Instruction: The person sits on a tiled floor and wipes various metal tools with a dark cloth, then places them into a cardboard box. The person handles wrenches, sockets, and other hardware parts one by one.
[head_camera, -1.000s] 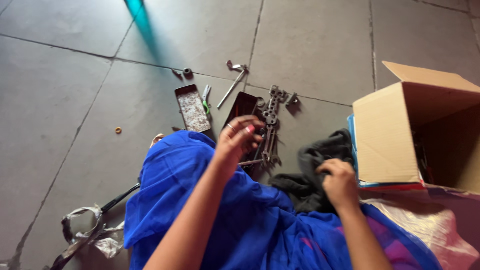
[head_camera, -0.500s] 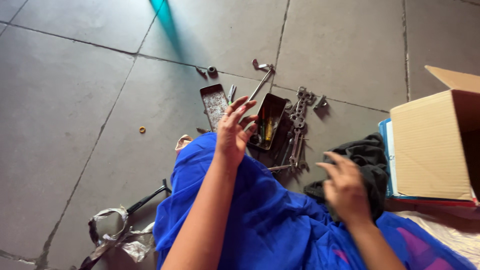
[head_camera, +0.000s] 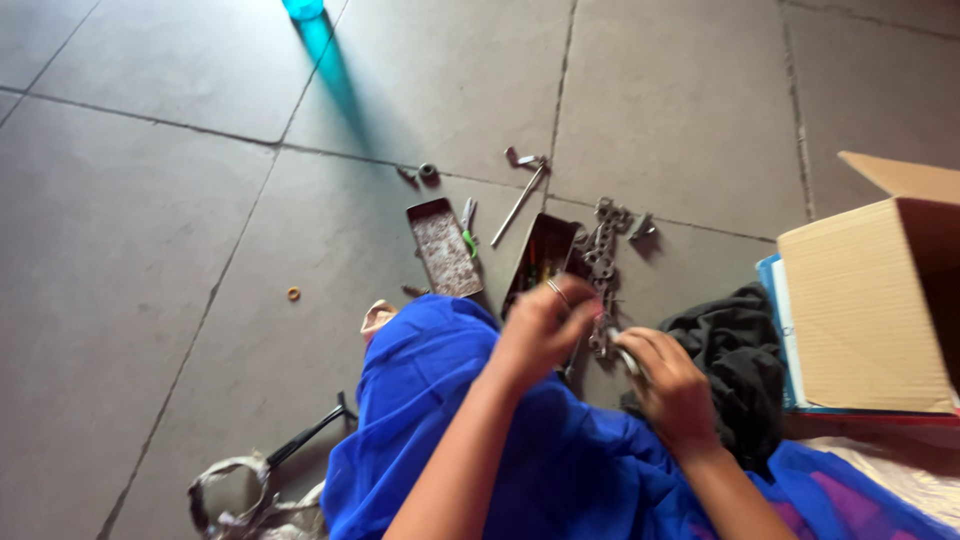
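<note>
My left hand (head_camera: 543, 328) is raised over my blue-draped knee (head_camera: 450, 420), its fingers curled together just in front of the dark open tin of tools (head_camera: 540, 258). Whether it holds anything is hidden. My right hand (head_camera: 672, 388) sits close beside it and pinches a small silvery metal piece (head_camera: 624, 356). Flat multi-hole wrenches (head_camera: 603, 252) lie on the floor right behind both hands. A rumpled black cloth (head_camera: 738, 352) lies against my right hand.
On the grey tile floor lie a rusty tin lid (head_camera: 445, 248), green-handled pliers (head_camera: 468, 224), a long socket rod (head_camera: 520, 192), a small nut (head_camera: 428, 171) and an orange ring (head_camera: 293, 294). An open cardboard box (head_camera: 868, 300) stands at the right. Crumpled foil with a black handle (head_camera: 270, 470) lies lower left.
My left hand has drawn back from the tin and curled shut. My right hand, open over the black cloth before, has moved left to meet it and now pinches a small metal piece.
</note>
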